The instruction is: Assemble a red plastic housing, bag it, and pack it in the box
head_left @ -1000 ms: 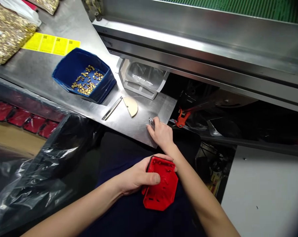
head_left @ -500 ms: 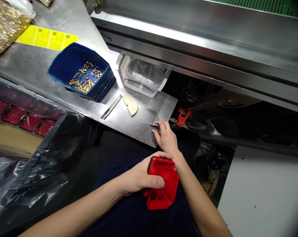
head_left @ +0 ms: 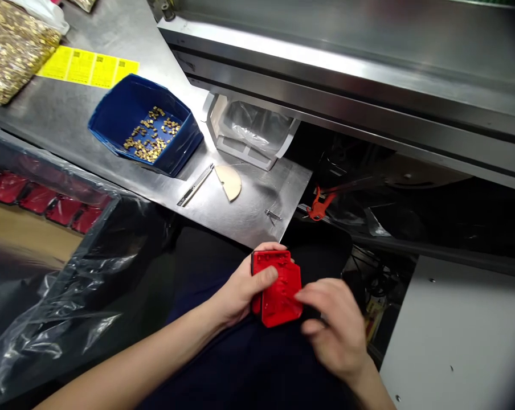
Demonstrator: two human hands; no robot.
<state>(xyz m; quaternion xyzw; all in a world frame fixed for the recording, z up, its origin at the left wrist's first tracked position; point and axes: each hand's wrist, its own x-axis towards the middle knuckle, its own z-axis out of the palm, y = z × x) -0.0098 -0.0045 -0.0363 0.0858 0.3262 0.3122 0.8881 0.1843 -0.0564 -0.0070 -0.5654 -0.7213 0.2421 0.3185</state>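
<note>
My left hand (head_left: 244, 290) is closed around a red plastic housing (head_left: 283, 296) with a hollow inner side and a dark edge, held over my lap. The left thumb presses across its inner face. Beside the housing's right edge is my right hand (head_left: 336, 327), blurred by motion. Its index finger and thumb are apart, with nothing visible between them; whether a fingertip touches the housing I cannot tell. A small metal nail clipper (head_left: 273, 215) lies on the metal table (head_left: 249, 228) near its corner.
A blue bin (head_left: 112, 119) holds small brass pieces. Near it lie a utility knife (head_left: 195, 185), a pale half-disc (head_left: 229, 182), yellow labels (head_left: 86, 68) and a bag of brass pieces (head_left: 18, 51). A grey tray (head_left: 244, 151) sits under the metal rail (head_left: 326, 97). Orange-handled pliers (head_left: 319, 205) are at right.
My right hand has let go of the nail clipper on the table and come back to the housing's right side. My left hand has raised and turned the housing slightly.
</note>
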